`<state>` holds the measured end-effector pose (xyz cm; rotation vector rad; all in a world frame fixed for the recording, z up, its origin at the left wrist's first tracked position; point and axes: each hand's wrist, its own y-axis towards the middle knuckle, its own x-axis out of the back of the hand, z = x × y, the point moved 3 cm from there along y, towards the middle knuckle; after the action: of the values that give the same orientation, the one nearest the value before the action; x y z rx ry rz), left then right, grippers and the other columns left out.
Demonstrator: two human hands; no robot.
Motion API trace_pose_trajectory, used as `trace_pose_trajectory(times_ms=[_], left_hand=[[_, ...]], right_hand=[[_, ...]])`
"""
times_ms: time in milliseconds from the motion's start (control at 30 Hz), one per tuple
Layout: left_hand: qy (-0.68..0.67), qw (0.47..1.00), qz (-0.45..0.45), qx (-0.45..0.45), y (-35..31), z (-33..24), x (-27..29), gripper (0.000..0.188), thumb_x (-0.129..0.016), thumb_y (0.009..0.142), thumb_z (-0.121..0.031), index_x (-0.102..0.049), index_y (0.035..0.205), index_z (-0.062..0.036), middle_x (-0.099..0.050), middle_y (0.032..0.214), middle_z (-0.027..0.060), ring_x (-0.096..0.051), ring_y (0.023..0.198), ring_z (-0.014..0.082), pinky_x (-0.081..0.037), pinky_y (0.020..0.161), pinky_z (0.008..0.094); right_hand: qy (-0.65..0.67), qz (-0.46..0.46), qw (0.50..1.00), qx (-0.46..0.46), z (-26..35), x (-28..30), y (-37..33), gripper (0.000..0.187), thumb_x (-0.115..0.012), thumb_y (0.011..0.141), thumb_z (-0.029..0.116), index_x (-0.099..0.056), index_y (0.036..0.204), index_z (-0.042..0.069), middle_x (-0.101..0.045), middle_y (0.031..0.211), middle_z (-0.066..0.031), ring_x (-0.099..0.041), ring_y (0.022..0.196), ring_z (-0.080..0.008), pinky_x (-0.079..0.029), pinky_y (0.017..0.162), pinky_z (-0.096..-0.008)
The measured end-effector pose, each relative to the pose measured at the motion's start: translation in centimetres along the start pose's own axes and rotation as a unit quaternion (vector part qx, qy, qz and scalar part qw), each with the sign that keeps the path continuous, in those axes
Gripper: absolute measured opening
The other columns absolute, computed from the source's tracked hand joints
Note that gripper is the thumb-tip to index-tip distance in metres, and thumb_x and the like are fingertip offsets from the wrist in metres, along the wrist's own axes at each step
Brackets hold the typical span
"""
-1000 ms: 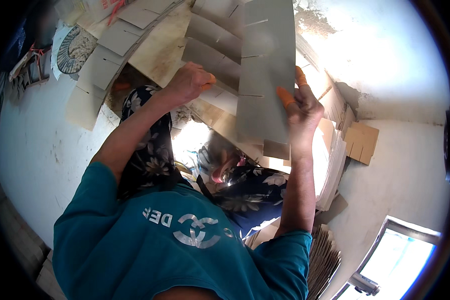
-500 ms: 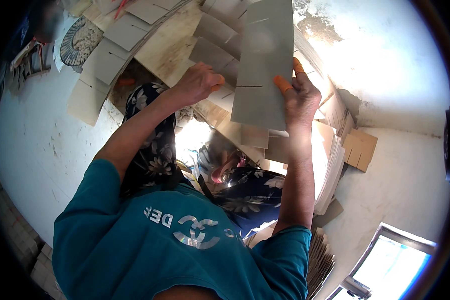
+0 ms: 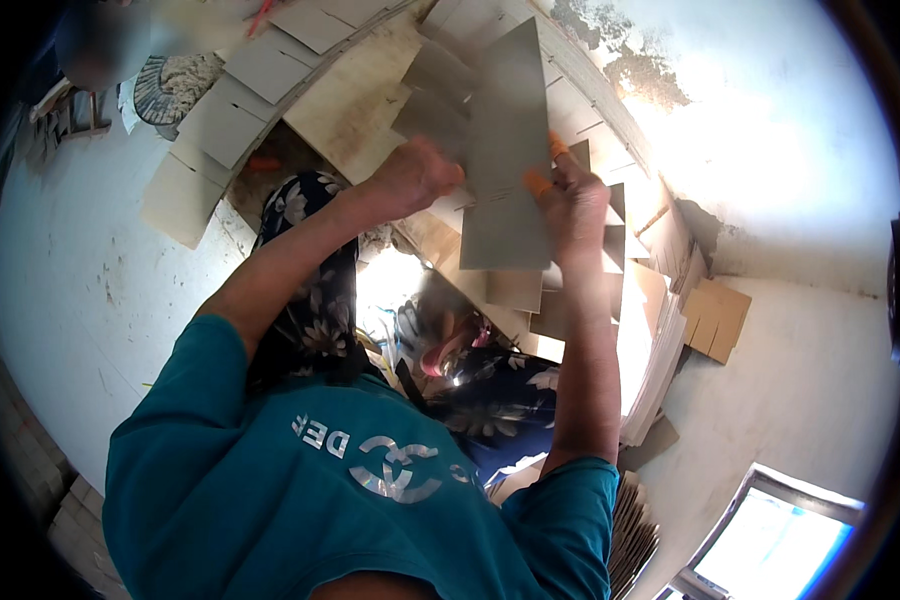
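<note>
A long grey cardboard sheet (image 3: 510, 130) stands raised in front of me, tilted, with a faint slit across its lower part. My right hand (image 3: 578, 205) grips its right edge, with orange covers on the fingers. To the left of the sheet, my left hand (image 3: 412, 180) is closed and a little smeared by motion. Its fingertips, one in an orange cover, come near the sheet's left edge, and what they hold, if anything, is hidden. Other slotted cardboard pieces (image 3: 435, 75) stand upright behind and beneath the sheet on a wooden board (image 3: 345, 105).
Overlapping slotted cardboard sheets (image 3: 215, 125) run along the left. Stacked cardboard (image 3: 645, 350) stands on the right by the wall, with a brown slotted piece (image 3: 717, 318) beyond it. A round dish (image 3: 175, 90) lies far left, near another person (image 3: 95, 50).
My right hand has moved left with the cardboard sheet, which is turned more edge-on. My left hand has shifted slightly right and down. More upright pieces show beyond my right hand.
</note>
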<state>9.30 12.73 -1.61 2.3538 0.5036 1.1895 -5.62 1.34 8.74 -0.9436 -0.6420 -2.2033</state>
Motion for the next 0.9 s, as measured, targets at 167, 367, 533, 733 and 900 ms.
trace_pose_trajectory(times_ms=[167, 367, 533, 733, 900], left_hand=[[0.0, 1.0, -0.005, -0.006, 0.2, -0.3, -0.1, 0.009, -0.066, 0.071, -0.011, -0.058, 0.068, -0.0093, -0.057, 0.063, 0.0087, -0.059, 0.068, 0.0283, -0.045, 0.069, 0.0407], [0.027, 0.998, 0.054, 0.019, 0.6, -0.1, -0.4, 0.013, -0.07, 0.068, -0.012, -0.064, 0.079, -0.0084, -0.057, 0.066, 0.0073, -0.057, 0.07, 0.0265, -0.044, 0.071, 0.0388], [0.055, 0.998, 0.019, -0.028, 0.6, -1.5, 0.6, 0.036, -0.069, 0.069, -0.013, -0.063, 0.103, -0.0051, -0.061, 0.1, 0.0086, -0.055, 0.098, 0.0267, -0.042, 0.087, 0.0399], [0.173, 0.976, 0.058, -0.12, 2.3, -3.2, -0.8, 0.07, -0.07, 0.072, -0.019, -0.041, 0.134, -0.0063, -0.046, 0.133, 0.0094, -0.036, 0.129, 0.028, -0.033, 0.102, 0.0441], [0.141, 0.972, 0.159, -0.1, 6.1, -2.3, -1.0, 0.082, -0.074, 0.069, -0.021, -0.034, 0.139, -0.0066, -0.038, 0.141, 0.01, -0.029, 0.135, 0.0301, -0.029, 0.107, 0.0453]], right_hand=[[-0.006, 0.004, 1.0, 0.021, 1.1, -2.7, 0.0, 0.009, -0.067, 0.079, 0.004, -0.064, 0.084, -0.002, -0.051, 0.056, -0.0041, -0.043, 0.053, -0.0059, -0.04, 0.049, -0.0268], [-0.1, 0.099, 0.988, 0.061, -0.6, -6.5, -0.5, 0.009, -0.056, 0.081, 0.004, -0.06, 0.086, -0.002, -0.061, 0.075, -0.0235, -0.06, 0.07, -0.0398, -0.047, 0.059, -0.0453], [-0.132, -0.013, 0.985, 0.107, -1.5, -2.6, 0.2, 0.027, -0.065, 0.082, 0.022, -0.063, 0.101, 0.003, -0.064, 0.08, -0.0204, -0.062, 0.072, -0.0361, -0.048, 0.061, -0.0415], [-0.125, -0.047, 0.988, -0.073, -17.0, 3.0, -1.4, 0.056, -0.063, 0.086, 0.036, -0.049, 0.124, -0.004, -0.064, 0.108, -0.0199, -0.061, 0.099, -0.034, -0.048, 0.083, -0.0381], [-0.002, 0.104, 0.991, -0.082, -9.6, 2.0, -5.0, 0.046, -0.063, 0.086, 0.033, -0.058, 0.112, -0.005, -0.063, 0.084, -0.0103, -0.054, 0.075, -0.0206, -0.044, 0.07, -0.0309]])
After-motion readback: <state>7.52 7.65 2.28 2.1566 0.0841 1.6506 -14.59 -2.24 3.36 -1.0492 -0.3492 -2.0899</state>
